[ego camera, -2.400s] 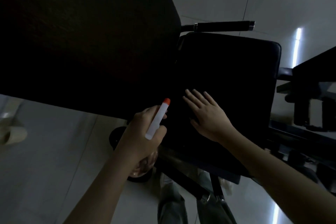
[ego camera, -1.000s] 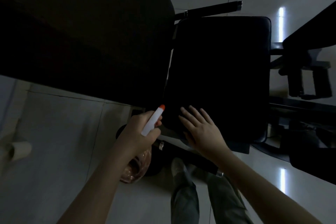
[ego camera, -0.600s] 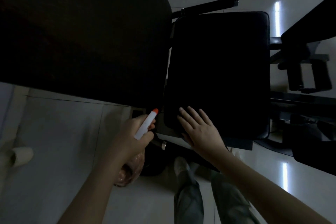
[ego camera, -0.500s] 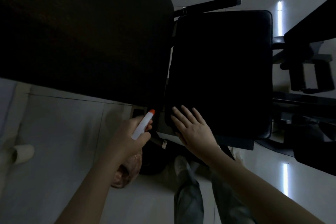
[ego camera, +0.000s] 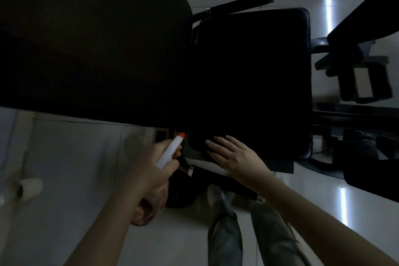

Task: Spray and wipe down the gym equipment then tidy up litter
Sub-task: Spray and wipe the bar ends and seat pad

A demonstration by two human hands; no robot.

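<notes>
My left hand (ego camera: pixel 149 166) grips a spray bottle (ego camera: pixel 170 153) with a white head and an orange nozzle; its clear body hangs below my fist. The nozzle points at the near left corner of the black seat pad (ego camera: pixel 254 71). My right hand (ego camera: pixel 233 155) lies flat on that corner with the fingers straight and spread. It is too dark to tell whether a cloth lies under the palm. A larger dark back pad (ego camera: pixel 86 39) fills the upper left.
A roll of paper (ego camera: pixel 29 188) lies on the pale tiled floor at the left. A black bar with metal rings (ego camera: pixel 222 181) runs under my right wrist, above my legs and shoes (ego camera: pixel 216 194). More dark equipment (ego camera: pixel 364 84) stands at the right.
My right hand has slid along the seat pad to its near left corner. The left hand with the bottle has dropped a little and stayed beside it.
</notes>
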